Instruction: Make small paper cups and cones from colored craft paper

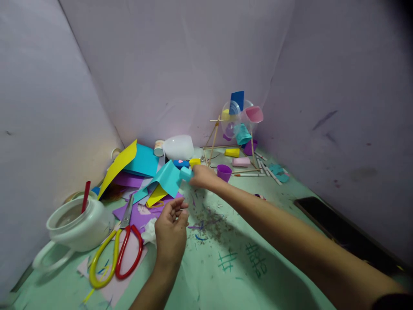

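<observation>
My right hand (pixel 204 176) reaches far over the table, its fingers closed on a small light blue paper piece (pixel 186 174), which looks folded or rolled. My left hand (pixel 172 221) is nearer, palm turned inward, fingers loosely curled and apart with nothing visible in them. Beside it lie crumpled turquoise paper (pixel 169 178), purple paper and a white crumpled tissue (pixel 149 232). Just right of my right hand stands a purple paper cup (pixel 224 172). A small yellow paper piece (pixel 194 162) lies right behind its fingers.
Scissors (pixel 129 247) with yellow and red handles lie left, near a white pot (pixel 80 224). A stick frame (pixel 213 142) carries a clear wheel with coloured paper cups (pixel 243 134). Pens (pixel 272 174) and a dark phone-like slab (pixel 342 230) are at right.
</observation>
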A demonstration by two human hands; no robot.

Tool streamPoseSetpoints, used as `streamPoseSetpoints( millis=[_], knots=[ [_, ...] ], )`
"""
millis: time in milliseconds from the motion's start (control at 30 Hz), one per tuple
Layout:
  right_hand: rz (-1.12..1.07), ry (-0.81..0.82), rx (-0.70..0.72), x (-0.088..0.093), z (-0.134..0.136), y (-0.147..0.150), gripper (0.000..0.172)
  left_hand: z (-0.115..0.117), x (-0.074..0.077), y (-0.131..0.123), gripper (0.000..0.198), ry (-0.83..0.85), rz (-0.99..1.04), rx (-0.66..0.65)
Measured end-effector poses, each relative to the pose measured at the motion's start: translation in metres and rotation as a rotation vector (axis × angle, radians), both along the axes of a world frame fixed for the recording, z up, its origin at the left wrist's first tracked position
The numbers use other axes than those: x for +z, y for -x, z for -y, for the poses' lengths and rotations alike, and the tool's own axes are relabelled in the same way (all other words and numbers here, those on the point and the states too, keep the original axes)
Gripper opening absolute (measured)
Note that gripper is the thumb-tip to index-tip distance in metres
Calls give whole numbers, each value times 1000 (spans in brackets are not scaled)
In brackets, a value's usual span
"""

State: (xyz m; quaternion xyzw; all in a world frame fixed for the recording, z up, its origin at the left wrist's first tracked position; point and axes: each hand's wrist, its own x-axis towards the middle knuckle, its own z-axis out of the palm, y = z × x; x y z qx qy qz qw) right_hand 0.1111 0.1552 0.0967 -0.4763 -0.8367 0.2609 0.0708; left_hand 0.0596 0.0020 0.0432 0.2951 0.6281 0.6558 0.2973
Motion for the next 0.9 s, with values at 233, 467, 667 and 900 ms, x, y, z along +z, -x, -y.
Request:
streamPoseSetpoints(
  millis=[233, 467, 667, 900],
  knots=[
    [-639, 416, 237, 8, 46, -76, 31, 5, 13, 1, 43, -27, -4, -106],
    [-813, 468, 4, -44, 106, -135, 43, 10, 11, -11, 35, 19, -60, -384],
    [-362, 21, -59, -64, 131, -153, 44, 14, 1, -17, 34, 43, -88, -532],
    [-325, -8, 6, -48, 123, -172, 98, 17, -3, -14, 33, 10, -74, -521]
  ],
)
